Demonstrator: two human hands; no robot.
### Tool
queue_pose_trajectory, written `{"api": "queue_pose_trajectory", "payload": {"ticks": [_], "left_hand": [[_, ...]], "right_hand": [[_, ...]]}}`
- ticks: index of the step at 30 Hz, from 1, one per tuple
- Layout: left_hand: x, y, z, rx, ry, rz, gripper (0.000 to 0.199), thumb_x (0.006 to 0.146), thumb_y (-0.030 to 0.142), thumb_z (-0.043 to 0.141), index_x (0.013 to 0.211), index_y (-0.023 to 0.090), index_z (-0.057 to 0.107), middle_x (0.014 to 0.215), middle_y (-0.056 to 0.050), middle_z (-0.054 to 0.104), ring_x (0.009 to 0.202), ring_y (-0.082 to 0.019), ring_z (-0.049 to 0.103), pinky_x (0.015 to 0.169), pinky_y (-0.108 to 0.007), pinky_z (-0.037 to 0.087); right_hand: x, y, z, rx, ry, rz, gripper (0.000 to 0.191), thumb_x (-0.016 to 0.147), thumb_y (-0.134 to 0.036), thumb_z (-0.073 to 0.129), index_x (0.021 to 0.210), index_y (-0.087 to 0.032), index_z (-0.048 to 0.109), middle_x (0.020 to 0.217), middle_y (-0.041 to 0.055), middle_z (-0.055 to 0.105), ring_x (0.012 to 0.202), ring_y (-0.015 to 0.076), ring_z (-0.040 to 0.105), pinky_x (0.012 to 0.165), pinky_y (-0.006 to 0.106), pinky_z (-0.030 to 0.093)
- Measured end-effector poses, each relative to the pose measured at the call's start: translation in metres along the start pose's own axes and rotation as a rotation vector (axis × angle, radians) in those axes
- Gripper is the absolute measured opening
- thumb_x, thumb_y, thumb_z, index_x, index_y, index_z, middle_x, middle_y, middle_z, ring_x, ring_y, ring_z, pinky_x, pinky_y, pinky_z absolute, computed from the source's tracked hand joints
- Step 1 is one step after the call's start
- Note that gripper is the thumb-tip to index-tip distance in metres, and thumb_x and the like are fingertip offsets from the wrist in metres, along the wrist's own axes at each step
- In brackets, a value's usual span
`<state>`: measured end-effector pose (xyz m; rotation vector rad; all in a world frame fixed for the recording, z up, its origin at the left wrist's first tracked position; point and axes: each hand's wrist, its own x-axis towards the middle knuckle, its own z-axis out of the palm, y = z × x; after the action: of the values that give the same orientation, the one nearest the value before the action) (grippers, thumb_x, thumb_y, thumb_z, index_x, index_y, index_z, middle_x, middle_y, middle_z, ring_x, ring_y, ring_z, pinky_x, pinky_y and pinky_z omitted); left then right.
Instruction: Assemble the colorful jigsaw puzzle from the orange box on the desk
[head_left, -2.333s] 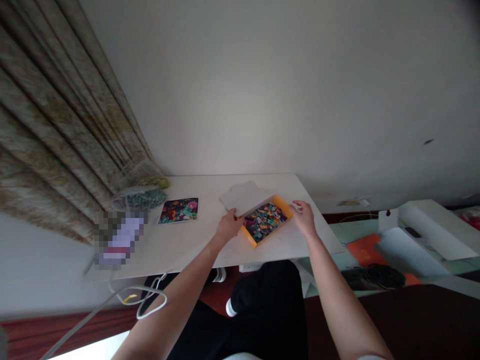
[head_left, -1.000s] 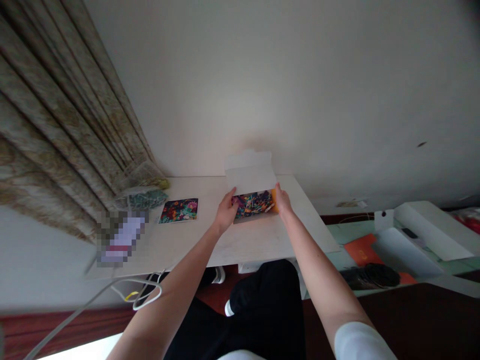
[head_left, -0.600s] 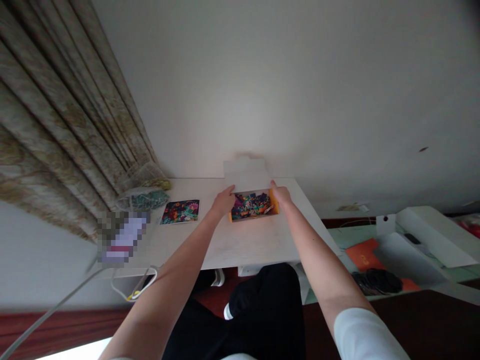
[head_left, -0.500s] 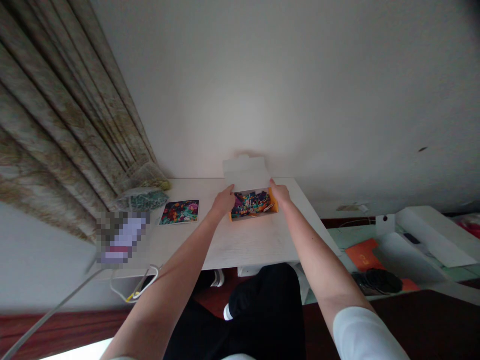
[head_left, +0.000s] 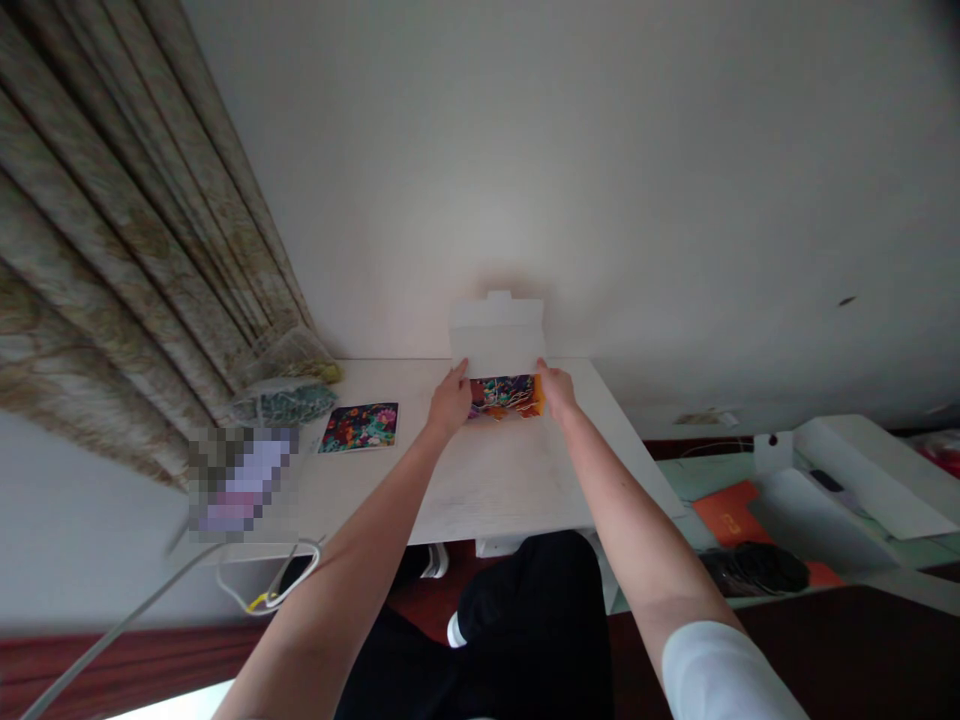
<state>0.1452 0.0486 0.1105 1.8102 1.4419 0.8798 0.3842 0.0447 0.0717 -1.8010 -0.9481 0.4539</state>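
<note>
Shallow orange tray (head_left: 535,397) sits on the white tabletop (head_left: 487,480) between the two hands, with a multicoloured jumble of printed pieces (head_left: 502,396) lying just below the fingertips. A stiff white cardboard flap (head_left: 495,335) rises at a tilt just past the fingers, with a small tab on its far edge. The left hand (head_left: 450,401) and right hand (head_left: 556,390) come in from either side, their fingers pressed together rather than spread. The left fingertips (head_left: 462,370) meet the flap's near edge, while the right fingertips (head_left: 542,366) sit where flap and tray meet. From where I'm standing, I can't tell whether either hand is pinching the card or merely resting on it.

That flap looks like the weak spot. If the hold is this light, a slip could drop it onto the pieces, and uneven pressure could crease the card. A knock from either hand could also shift the tray and spill thin strands over its low rim.

Left of the left fingers lies a flat, brightly flowered printed card (head_left: 358,427), with clear plastic bags of green contents (head_left: 283,404) beyond it. Well right of the right fingers, past the table's edge, lies a flat orange envelope (head_left: 726,520).
</note>
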Motion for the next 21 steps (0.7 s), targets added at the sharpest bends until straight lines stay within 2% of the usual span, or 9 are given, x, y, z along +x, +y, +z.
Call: {"api": "queue_pose_trajectory", "payload": {"ticks": [5, 13, 17, 21], "left_hand": [[-0.011, -0.018, 0.003, -0.039, -0.005, 0.120, 0.055, 0.102, 0.017, 0.039, 0.155, 0.024, 0.050, 0.159, 0.001, 0.050, 0.149, -0.017, 0.045, 0.128, -0.034, 0.030], [-0.020, -0.059, 0.003, -0.008, -0.081, 0.306, 0.064, 0.095, 0.007, 0.039, 0.154, 0.028, 0.052, 0.155, 0.005, 0.055, 0.146, -0.017, 0.050, 0.127, -0.037, 0.035], [-0.019, -0.075, 0.006, -0.065, -0.074, 0.438, 0.059, 0.096, 0.011, 0.040, 0.152, 0.026, 0.055, 0.154, 0.002, 0.056, 0.142, -0.020, 0.055, 0.124, -0.040, 0.040], [-0.022, -0.086, 0.006, -0.124, -0.070, 0.523, 0.051, 0.102, 0.022, 0.041, 0.150, 0.028, 0.057, 0.153, 0.001, 0.058, 0.141, -0.022, 0.056, 0.122, -0.042, 0.043]], "right_hand": [[-0.007, 0.004, -0.002, 0.006, 0.050, 0.070, 0.051, 0.089, -0.073, 0.051, 0.068, -0.027, 0.045, 0.058, -0.0031, 0.048, 0.064, 0.0190, 0.052, 0.060, 0.029, 0.039], [-0.025, 0.025, -0.010, 0.183, 0.070, 0.081, 0.047, 0.081, -0.069, 0.062, 0.072, -0.024, 0.052, 0.061, -0.0042, 0.052, 0.066, 0.0164, 0.053, 0.059, 0.026, 0.039], [-0.032, 0.034, -0.015, 0.324, 0.060, 0.060, 0.048, 0.073, -0.069, 0.070, 0.075, -0.023, 0.058, 0.065, -0.0039, 0.058, 0.071, 0.0172, 0.056, 0.062, 0.026, 0.043], [-0.042, 0.041, -0.020, 0.440, 0.032, 0.019, 0.048, 0.069, -0.069, 0.075, 0.079, -0.024, 0.060, 0.068, -0.0037, 0.062, 0.076, 0.0182, 0.060, 0.066, 0.027, 0.047]]}}
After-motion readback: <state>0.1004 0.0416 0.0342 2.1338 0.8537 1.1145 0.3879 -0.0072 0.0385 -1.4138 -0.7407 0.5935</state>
